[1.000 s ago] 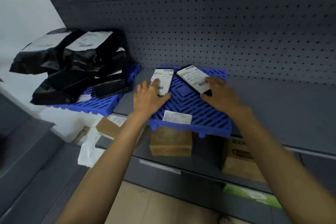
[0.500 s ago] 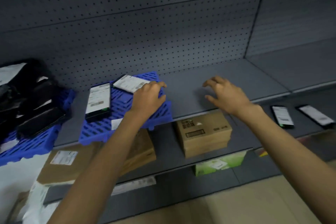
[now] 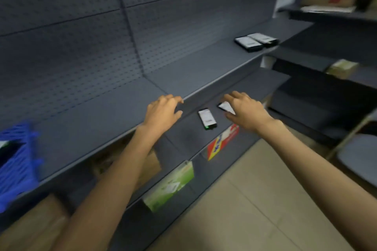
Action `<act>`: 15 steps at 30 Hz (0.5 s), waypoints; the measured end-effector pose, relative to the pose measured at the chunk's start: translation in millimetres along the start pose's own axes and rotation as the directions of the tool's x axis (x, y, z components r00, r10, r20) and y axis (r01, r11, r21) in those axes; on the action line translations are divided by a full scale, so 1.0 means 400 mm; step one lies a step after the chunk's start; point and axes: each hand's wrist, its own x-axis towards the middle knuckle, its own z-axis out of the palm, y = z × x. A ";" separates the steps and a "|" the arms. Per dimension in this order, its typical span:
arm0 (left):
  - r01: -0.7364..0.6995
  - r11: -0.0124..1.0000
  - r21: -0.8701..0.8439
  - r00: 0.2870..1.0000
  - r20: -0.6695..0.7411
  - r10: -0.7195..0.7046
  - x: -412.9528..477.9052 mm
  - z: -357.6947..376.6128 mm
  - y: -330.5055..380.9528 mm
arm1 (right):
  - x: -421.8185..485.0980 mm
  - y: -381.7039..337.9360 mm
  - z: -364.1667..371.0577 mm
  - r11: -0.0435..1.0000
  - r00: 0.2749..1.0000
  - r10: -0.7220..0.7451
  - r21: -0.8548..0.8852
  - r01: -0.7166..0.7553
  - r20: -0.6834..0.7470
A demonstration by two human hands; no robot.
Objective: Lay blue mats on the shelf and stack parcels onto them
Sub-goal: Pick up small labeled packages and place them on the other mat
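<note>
A blue mat [image 3: 18,161] lies at the far left of the grey shelf [image 3: 98,120], blurred, with a dark parcel on it. My left hand [image 3: 163,111] hovers open over the shelf's front edge, holding nothing. My right hand [image 3: 245,111] is open with fingers spread, just above a small black parcel with a white label [image 3: 225,106] on the lower shelf. A second black labelled parcel [image 3: 207,118] lies between my two hands on that lower shelf. Two more black parcels [image 3: 256,42] rest on the upper shelf at the far right.
Pegboard backs the shelf. Below are cardboard boxes [image 3: 146,161], a green box [image 3: 171,184] and a red and yellow box [image 3: 223,140]. Another shelving unit [image 3: 326,79] with boxes stands at right, and a grey chair seat [image 3: 361,157]. Tiled floor lies at lower right.
The view has swung right, so the blue mat slid to the left edge. Both hands left the mat and moved right, the right one down over the small parcels on the lower shelf.
</note>
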 end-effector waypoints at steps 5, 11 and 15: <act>-0.170 0.985 -0.003 0.985 0.016 0.170 0.190 0.080 0.308 | -0.081 0.314 -0.032 0.988 0.989 0.147 -0.055 -0.146 0.020; -0.322 0.946 -0.048 0.946 0.013 0.323 0.370 0.149 0.583 | -0.145 0.598 -0.072 0.947 0.949 0.316 -0.059 -0.316 -0.005; -0.411 0.909 -0.070 0.911 0.020 0.413 0.479 0.194 0.693 | -0.121 0.714 -0.084 0.928 0.929 0.370 -0.044 -0.370 -0.012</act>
